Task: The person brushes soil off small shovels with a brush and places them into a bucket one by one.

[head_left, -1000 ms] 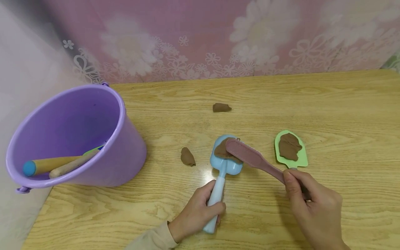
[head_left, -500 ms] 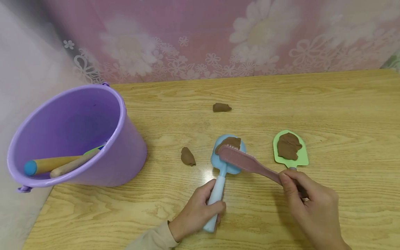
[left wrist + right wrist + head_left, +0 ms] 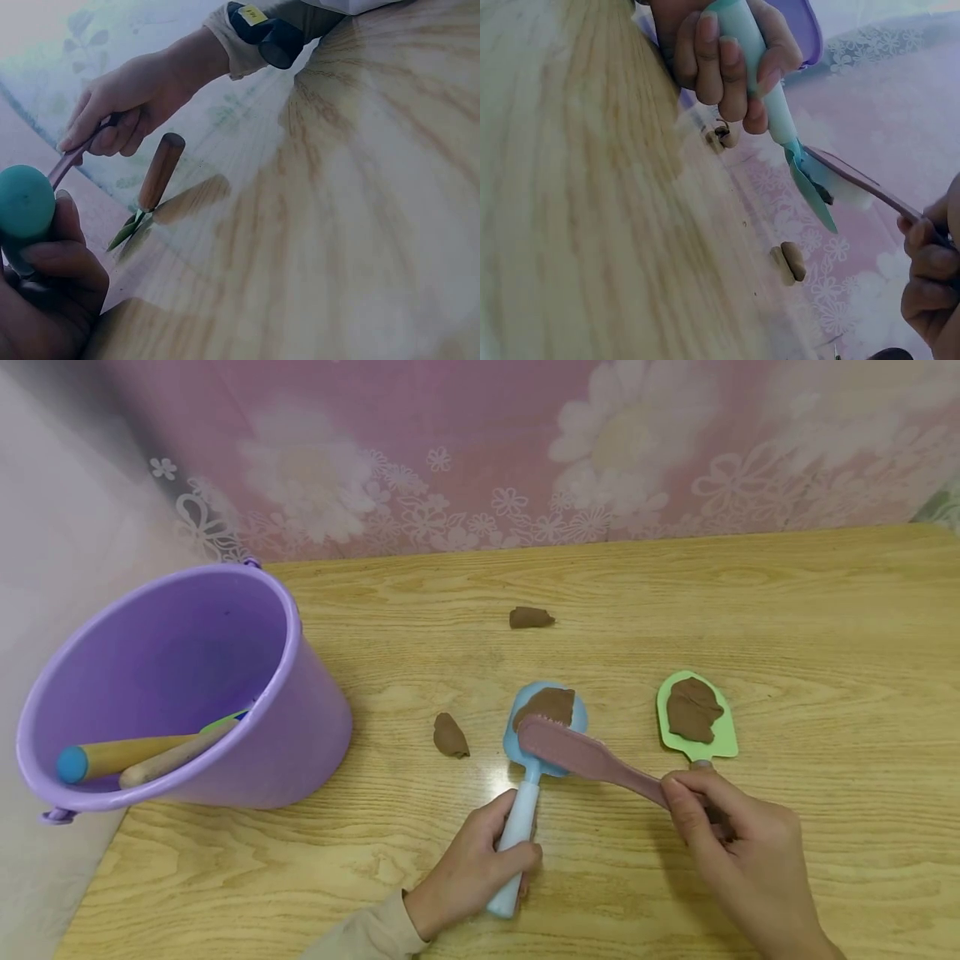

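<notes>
My left hand (image 3: 480,864) grips the pale handle of a blue toy shovel (image 3: 519,818), blade pointing away from me. A flattened lump of brown clay (image 3: 547,703) lies on that blade. My right hand (image 3: 742,852) holds a mauve brush (image 3: 573,753) by its handle, thumb on top. The brush head lies across the lower part of the blade, at the near edge of the clay; its white bristles (image 3: 840,187) face the blade in the right wrist view. Just beyond the right hand, a green toy shovel (image 3: 725,745) carries another brown clay lump (image 3: 693,710).
A purple bucket (image 3: 318,727) stands at the left, with a blue-ended wooden stick (image 3: 135,755) and other tools inside. Two loose clay pieces lie on the wood table: one piece (image 3: 450,736) left of the blue shovel, another piece (image 3: 532,617) farther back. A pink floral backdrop (image 3: 450,452) rises behind.
The brush has slid down and left across the blue blade, toward its handle, and more of the clay shows above it. My right hand moved slightly left; my left hand stays put.
</notes>
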Action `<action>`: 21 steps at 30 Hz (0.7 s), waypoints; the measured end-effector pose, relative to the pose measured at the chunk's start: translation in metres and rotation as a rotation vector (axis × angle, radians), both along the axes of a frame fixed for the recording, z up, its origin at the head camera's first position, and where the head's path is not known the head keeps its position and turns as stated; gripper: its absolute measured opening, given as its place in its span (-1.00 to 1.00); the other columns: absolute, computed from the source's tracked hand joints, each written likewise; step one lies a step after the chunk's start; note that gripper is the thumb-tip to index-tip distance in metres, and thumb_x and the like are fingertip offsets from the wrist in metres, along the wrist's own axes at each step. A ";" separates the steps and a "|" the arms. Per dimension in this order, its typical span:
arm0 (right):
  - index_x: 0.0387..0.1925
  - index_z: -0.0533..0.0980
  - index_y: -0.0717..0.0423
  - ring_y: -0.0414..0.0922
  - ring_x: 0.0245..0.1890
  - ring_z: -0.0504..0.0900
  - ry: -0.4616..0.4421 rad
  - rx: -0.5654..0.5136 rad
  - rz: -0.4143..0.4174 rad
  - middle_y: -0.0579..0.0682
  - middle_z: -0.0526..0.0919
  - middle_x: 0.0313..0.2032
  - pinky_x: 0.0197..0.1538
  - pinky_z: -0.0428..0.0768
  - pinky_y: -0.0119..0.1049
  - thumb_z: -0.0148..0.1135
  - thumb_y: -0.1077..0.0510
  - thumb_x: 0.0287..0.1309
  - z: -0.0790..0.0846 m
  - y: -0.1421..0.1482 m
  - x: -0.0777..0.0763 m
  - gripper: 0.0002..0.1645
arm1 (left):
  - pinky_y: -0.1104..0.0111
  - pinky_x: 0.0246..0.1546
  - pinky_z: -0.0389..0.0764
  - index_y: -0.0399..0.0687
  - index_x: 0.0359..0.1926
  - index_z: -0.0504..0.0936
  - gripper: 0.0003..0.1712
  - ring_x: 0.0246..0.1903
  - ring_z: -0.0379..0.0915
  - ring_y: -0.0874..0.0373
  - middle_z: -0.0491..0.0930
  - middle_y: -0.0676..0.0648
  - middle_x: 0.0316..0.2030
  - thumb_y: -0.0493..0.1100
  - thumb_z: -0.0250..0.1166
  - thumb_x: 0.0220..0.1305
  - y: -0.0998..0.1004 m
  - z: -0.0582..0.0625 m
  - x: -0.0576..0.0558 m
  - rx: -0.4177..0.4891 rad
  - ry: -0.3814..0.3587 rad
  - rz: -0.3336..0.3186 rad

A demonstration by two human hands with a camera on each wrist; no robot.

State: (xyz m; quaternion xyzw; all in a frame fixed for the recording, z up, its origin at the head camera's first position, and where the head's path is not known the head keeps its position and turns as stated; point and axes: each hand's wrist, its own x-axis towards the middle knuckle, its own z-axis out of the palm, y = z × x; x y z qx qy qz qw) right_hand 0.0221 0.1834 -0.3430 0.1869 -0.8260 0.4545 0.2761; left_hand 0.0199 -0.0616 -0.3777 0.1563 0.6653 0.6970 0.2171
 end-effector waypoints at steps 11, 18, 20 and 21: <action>-0.42 0.62 0.30 -0.44 -0.71 0.40 0.029 -0.016 -0.105 -0.18 0.49 -0.65 -0.60 0.40 -0.68 0.24 0.50 0.06 0.001 0.001 -0.002 -0.88 | 0.44 -0.67 0.52 -0.35 -0.31 0.31 -0.87 -0.68 0.40 0.31 0.40 -0.02 -0.62 -0.33 0.07 0.17 0.000 0.000 0.000 -0.007 0.003 -0.003; -0.44 0.62 0.29 -0.45 -0.70 0.41 0.039 0.003 -0.142 -0.19 0.49 -0.67 -0.58 0.40 -0.70 0.26 0.48 0.05 0.001 0.002 -0.003 -0.90 | 0.44 -0.67 0.51 -0.35 -0.30 0.31 -0.86 -0.68 0.39 0.31 0.39 -0.01 -0.63 -0.33 0.07 0.18 0.000 0.001 0.000 -0.014 0.005 -0.009; -0.43 0.62 0.30 -0.45 -0.71 0.41 0.035 0.002 -0.145 -0.18 0.48 -0.68 -0.60 0.39 -0.69 0.26 0.48 0.05 0.002 0.002 -0.002 -0.90 | 0.44 -0.67 0.50 -0.35 -0.30 0.31 -0.87 -0.69 0.39 0.31 0.39 0.00 -0.63 -0.33 0.07 0.18 0.000 0.001 0.000 -0.014 0.003 -0.010; -0.43 0.62 0.30 -0.45 -0.71 0.41 0.033 0.001 -0.147 -0.18 0.48 -0.68 -0.60 0.39 -0.69 0.25 0.48 0.05 0.002 0.002 -0.002 -0.90 | 0.44 -0.67 0.50 -0.35 -0.30 0.31 -0.87 -0.69 0.39 0.31 0.39 0.00 -0.63 -0.33 0.07 0.19 0.000 0.001 0.000 -0.015 0.004 -0.010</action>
